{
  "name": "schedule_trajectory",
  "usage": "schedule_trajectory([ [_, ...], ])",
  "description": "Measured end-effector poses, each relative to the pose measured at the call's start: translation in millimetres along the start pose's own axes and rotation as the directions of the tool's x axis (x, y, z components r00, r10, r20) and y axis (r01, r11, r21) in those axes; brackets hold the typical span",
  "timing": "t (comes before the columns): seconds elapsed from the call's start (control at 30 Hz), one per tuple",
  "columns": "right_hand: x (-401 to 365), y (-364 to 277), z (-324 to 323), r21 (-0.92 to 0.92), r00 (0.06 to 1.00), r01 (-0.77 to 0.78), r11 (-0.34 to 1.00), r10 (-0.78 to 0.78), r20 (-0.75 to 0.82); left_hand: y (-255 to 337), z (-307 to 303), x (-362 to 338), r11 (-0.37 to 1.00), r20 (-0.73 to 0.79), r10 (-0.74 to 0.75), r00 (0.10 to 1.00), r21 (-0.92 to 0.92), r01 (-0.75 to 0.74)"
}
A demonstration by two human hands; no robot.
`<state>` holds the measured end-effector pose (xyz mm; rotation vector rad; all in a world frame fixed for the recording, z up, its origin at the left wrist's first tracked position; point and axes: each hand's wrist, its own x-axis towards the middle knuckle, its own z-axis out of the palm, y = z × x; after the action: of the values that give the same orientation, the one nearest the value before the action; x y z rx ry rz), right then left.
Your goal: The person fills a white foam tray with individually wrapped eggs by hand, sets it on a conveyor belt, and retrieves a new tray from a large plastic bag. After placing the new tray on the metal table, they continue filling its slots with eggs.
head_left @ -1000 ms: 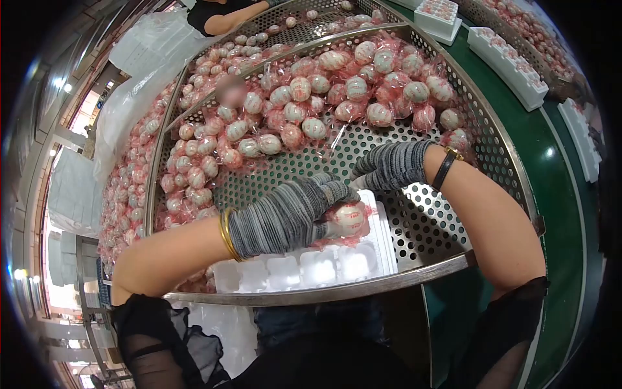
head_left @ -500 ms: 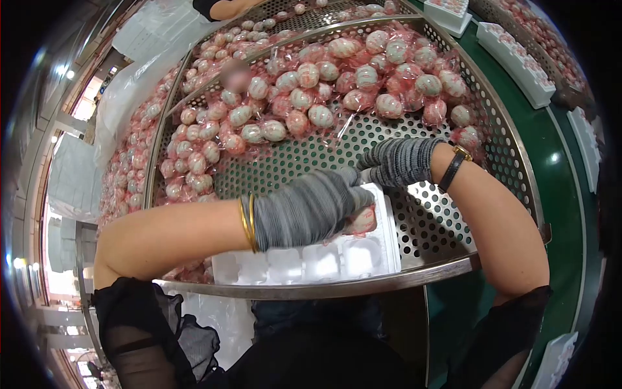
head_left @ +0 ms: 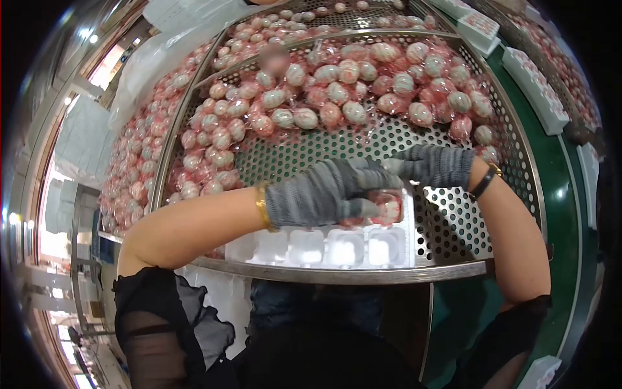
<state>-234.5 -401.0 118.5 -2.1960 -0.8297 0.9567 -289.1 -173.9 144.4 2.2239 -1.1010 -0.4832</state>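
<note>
Both my hands wear grey striped knit gloves over a white foam tray (head_left: 346, 249) with square hollows, at the near edge of the perforated metal bin. My left hand (head_left: 337, 191) reaches across the tray, its fingers bent beside a plastic-wrapped, red-and-white egg-like ball (head_left: 387, 209) in the tray. Its grip is partly hidden. My right hand (head_left: 431, 165) is at the tray's far right corner, fingertips pressed together close to my left fingers. Whatever lies between them is too small to make out. The front row of hollows holds nothing.
Wrapped balls (head_left: 337, 93) are heaped at the back and left of the metal bin (head_left: 350, 273). More lie beyond its left wall. Filled white trays (head_left: 534, 91) line the green surface (head_left: 557, 194) at right. Part of another person's arm (head_left: 262, 2) shows at the top.
The view has shifted, so the bin and balls appear farther right and slightly higher. My left hand has opened away from the ball, which shows more. My right hand stays near the tray's far corner.
</note>
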Motion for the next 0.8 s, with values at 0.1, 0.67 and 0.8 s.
schedule_trajectory([
  [0.1,-4,-3,0,-0.072,0.992,0.034,0.997,-0.024,0.127,-35,-21,-48,0.963,-0.242,0.177,0.954,0.244,-0.117],
  [0.67,13,7,-10,0.094,0.947,0.046,0.995,-0.014,-0.322,-64,-9,-148,0.807,-0.166,-0.590,0.790,-0.081,0.585],
  [0.8,12,35,-15,0.086,0.928,-0.101,0.991,0.125,-0.351,-174,-56,-99,0.778,0.040,-0.625,0.780,-0.050,0.626],
])
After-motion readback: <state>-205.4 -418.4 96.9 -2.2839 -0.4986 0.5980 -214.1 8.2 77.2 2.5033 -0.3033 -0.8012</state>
